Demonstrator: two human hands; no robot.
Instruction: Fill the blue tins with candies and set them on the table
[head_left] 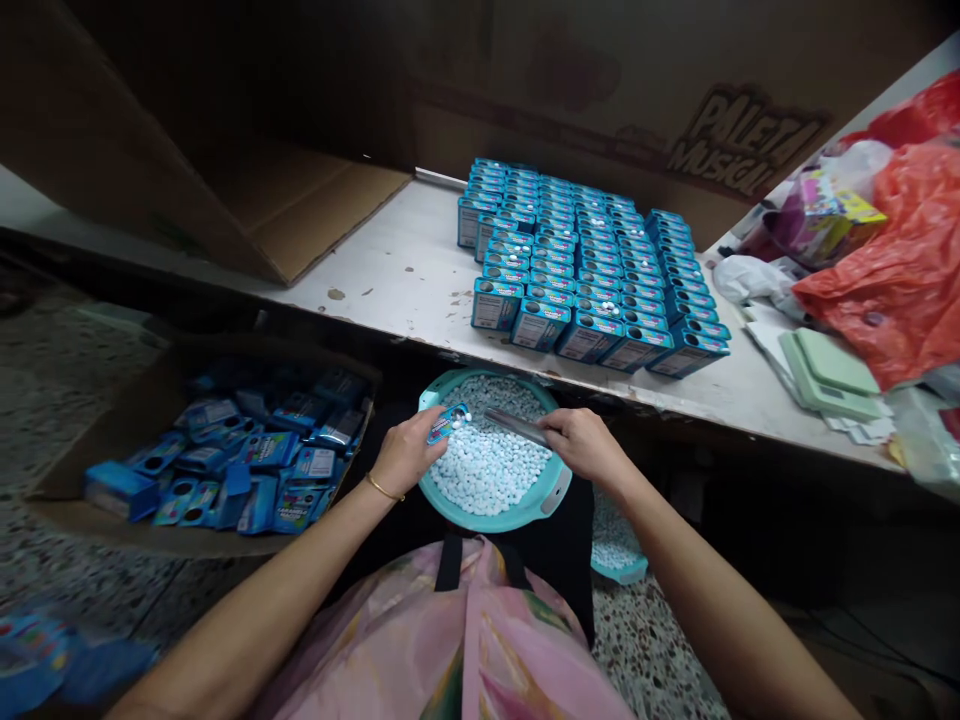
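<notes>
My left hand grips a small blue candy box over the left side of a turquoise basin. White candies show at the box's upper end. Closed around the handle of a metal scoop is my right hand, at the basin's right rim. The scoop points left above the small white candies that fill the basin. The basin rests on my lap. Whether the scoop carries candies I cannot tell.
Rows of upright blue boxes stand on the white table. A carton of loose blue boxes lies at left. A second candy basin sits on the floor. A green scale and red plastic bags are at right.
</notes>
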